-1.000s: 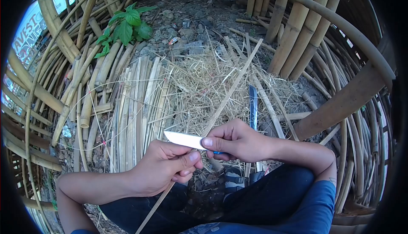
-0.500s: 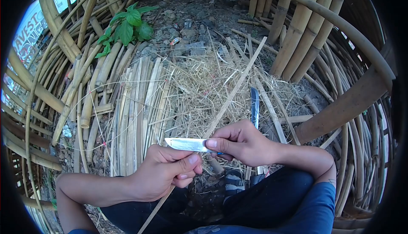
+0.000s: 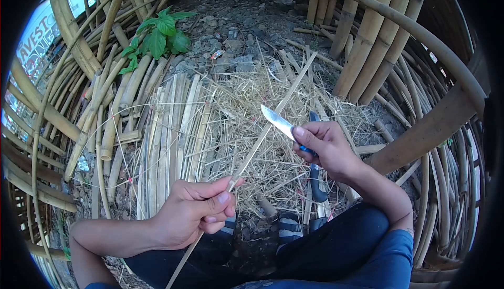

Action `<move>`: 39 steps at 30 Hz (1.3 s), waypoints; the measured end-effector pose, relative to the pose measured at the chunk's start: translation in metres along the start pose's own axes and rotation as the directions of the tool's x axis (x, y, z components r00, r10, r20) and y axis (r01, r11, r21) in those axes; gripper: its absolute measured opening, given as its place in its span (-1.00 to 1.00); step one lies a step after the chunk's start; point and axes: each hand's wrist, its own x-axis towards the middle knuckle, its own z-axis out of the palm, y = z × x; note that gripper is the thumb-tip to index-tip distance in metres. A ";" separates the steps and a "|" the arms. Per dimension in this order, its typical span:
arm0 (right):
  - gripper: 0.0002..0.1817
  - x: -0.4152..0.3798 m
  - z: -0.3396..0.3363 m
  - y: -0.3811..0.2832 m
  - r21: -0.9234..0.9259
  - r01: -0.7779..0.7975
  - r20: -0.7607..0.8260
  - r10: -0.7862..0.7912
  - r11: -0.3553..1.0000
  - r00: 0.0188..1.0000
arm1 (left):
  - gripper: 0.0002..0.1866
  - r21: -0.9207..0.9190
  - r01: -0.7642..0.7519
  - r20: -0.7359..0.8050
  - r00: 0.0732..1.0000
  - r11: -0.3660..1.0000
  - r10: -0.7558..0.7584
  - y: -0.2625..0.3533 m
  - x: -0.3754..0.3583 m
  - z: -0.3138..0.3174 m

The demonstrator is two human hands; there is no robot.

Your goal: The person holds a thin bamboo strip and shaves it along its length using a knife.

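My left hand (image 3: 202,207) is closed around a long, thin bamboo strip (image 3: 257,143), which runs from below the hand up and right over the shavings. My right hand (image 3: 326,147) grips the blue handle of a small knife (image 3: 278,122), its bright blade pointing up and left. The blade lies across the strip in view; whether they touch I cannot tell. Beneath the right hand a larger blade with a dark handle (image 3: 318,184) lies on the ground, partly hidden.
A heap of shavings (image 3: 247,100) covers the ground ahead. Split bamboo slats (image 3: 176,126) lie left of it. Thick bamboo poles (image 3: 375,37) stand at the right, with a curved pole (image 3: 446,53) beyond. A green plant (image 3: 163,32) grows at the upper left.
My right hand has moved up and right with the knife, away from my left hand. The blade now angles upward. The left hand stays on the strip, slightly lower.
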 end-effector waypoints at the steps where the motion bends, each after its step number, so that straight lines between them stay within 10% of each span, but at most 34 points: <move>1: -0.63 -0.002 -0.002 -0.001 -0.006 -0.019 -0.005 0.019 1.000 1.000 | -0.54 -0.003 -0.001 0.003 1.000 1.000 0.001 -0.001 0.000 -0.002; 10: -0.62 -0.002 0.015 -0.001 0.008 -0.101 0.160 0.098 0.995 0.982 | -0.55 0.063 0.000 -0.031 1.000 0.998 0.001 -0.005 0.005 0.007; 28: -0.72 0.001 -0.078 0.018 0.232 -0.152 -0.235 0.207 0.961 0.950 | -0.57 0.149 0.129 -0.112 0.987 0.980 -0.112 -0.003 -0.017 -0.003; 34: -0.70 0.007 -0.083 0.044 0.484 0.086 -0.605 0.262 0.871 0.752 | -0.60 0.063 0.037 -0.053 0.998 0.997 -0.034 -0.001 -0.023 -0.006; 36: -0.64 0.002 -0.061 0.028 0.397 0.109 -0.635 0.186 0.911 0.750 | -0.56 0.163 0.015 -0.074 0.997 0.986 -0.003 0.001 -0.021 0.001; 39: -0.63 -0.011 -0.023 0.015 -0.144 0.206 -0.272 -0.239 0.968 0.932 | -0.58 0.159 -0.008 -0.060 0.998 0.987 0.018 0.000 -0.015 0.005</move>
